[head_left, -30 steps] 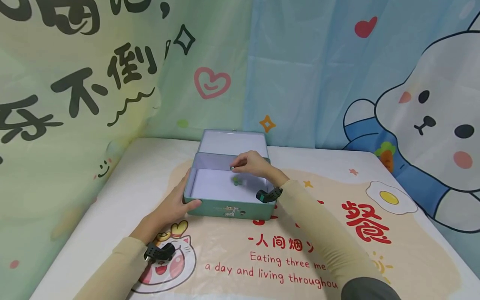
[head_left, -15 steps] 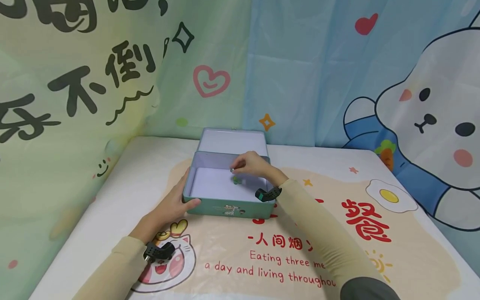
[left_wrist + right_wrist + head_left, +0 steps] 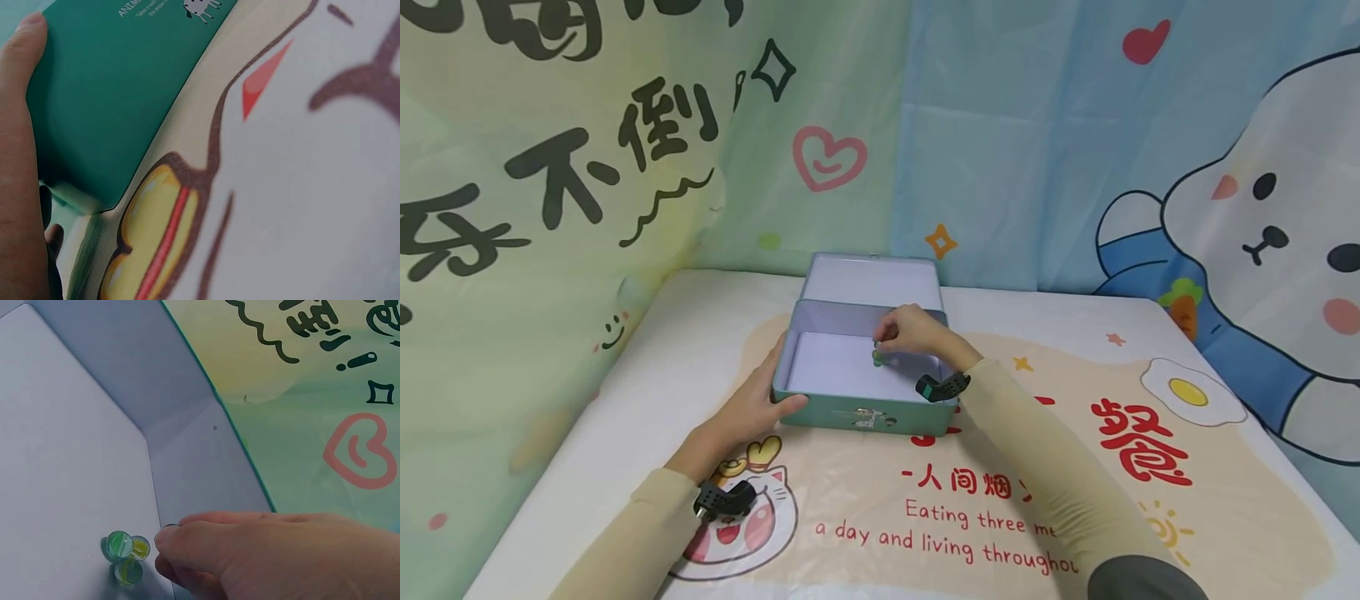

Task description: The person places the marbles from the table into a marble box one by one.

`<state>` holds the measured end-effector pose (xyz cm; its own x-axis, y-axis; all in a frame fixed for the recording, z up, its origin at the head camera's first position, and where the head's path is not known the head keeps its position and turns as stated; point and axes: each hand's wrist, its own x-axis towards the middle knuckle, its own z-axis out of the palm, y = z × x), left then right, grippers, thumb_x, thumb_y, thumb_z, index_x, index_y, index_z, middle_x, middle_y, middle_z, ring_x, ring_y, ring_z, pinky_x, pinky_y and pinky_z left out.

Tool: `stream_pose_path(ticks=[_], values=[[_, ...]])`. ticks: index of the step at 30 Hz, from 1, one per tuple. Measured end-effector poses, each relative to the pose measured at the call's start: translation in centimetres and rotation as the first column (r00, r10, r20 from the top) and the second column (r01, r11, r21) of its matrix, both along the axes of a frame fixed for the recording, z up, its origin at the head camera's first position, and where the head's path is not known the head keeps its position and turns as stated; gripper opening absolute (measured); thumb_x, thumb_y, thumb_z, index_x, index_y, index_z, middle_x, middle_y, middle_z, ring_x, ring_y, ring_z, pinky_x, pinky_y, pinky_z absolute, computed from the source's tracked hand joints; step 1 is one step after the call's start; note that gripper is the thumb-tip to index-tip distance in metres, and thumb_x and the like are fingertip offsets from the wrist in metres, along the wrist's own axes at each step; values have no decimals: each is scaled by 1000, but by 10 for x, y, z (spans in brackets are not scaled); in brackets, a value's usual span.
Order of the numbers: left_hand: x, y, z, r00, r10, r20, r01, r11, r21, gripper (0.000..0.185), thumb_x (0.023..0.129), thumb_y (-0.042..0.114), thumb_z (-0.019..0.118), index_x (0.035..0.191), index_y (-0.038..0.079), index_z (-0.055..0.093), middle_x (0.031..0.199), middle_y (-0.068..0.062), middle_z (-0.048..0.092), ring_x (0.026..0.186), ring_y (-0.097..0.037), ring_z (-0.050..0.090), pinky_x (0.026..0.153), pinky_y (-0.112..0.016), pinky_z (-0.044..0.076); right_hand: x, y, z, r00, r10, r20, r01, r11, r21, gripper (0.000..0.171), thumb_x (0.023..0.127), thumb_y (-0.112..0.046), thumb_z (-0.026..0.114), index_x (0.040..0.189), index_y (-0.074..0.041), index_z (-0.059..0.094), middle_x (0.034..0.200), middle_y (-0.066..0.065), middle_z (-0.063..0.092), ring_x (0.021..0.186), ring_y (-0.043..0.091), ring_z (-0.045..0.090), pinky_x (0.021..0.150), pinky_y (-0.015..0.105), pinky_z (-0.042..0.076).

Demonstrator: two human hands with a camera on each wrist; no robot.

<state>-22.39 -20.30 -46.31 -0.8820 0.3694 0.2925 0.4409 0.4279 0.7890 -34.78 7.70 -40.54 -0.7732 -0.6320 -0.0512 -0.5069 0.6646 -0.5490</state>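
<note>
Because the three glass marbles (image 3: 126,556) lie loose and touching one another on the smooth pale floor of the open green tin box (image 3: 865,414), near its back wall, the likeliest slip is a scatter: a fingertip nudging one would probably send the cluster rolling across the bare bottom, away from the hand. A jolt to the tin could do the same, since nothing in it checks a rolling ball. The box's hinged lid (image 3: 871,282) stands open behind; a knock from the reaching wrist might tip it forward.

Right hand (image 3: 912,330) hangs over the box interior just beside the marbles, knuckles up, fingers bent downward and bunched, tips close to the marbles. Whether it pinches anything cannot be told; the wrist view shows the fingertips (image 3: 167,536) closed together, nothing visible between them, marbles apart from them by a small gap.

Left hand (image 3: 752,408) rests flat against the box's near left corner, fingers straight along the side wall, thumb (image 3: 25,37) pressed on the green front face, steadying it on the table (image 3: 647,350) with its printed cover.
</note>
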Motion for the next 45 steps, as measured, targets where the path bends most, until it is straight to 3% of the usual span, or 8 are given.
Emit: stream_pose_path(ticks=[7,17,26,34,45], values=[[0,2,0,1000,2,16,-2,1000,2,105,83,57,63,154,22,-6,160,-16,7,143,-39,20,110,-62,20,2,3,1,1000,-23,5,22,999,36,7,83,-12,73,88,-8,72,87,3,72,76,9,64,70,22,52],[2,1,0,999,12,34,-12,1000,-6,102,83,55,64,152,33,-8,160,-14,6,144,-38,18,110,-63,20,-4,3,-5,1000,7,1,-7,998,69,5,83,-10,72,87,-10,72,86,1,72,77,8,64,69,22,52],[3,1,1,998,30,48,-29,999,-22,102,84,52,64,153,30,-8,160,-14,6,144,-37,18,111,-62,19,-6,3,-8,1000,9,-10,-9,996,89,5,83,-11,73,87,-10,74,84,0,72,76,8,63,70,22,51],[3,2,3,1000,7,10,-7,1000,-13,102,85,52,63,154,22,-5,160,-15,9,143,-38,21,110,-62,21,-3,2,-5,1000,-17,2,16,994,108,9,83,-12,72,91,-11,76,86,0,73,78,8,64,72,24,52],[4,1,3,999,16,32,-15,1000,-25,102,85,47,65,154,23,-7,160,-15,8,144,-37,19,110,-62,20,-2,1,-4,999,-46,6,45,991,124,9,83,-13,72,91,-11,74,87,0,72,79,10,63,73,25,52]])
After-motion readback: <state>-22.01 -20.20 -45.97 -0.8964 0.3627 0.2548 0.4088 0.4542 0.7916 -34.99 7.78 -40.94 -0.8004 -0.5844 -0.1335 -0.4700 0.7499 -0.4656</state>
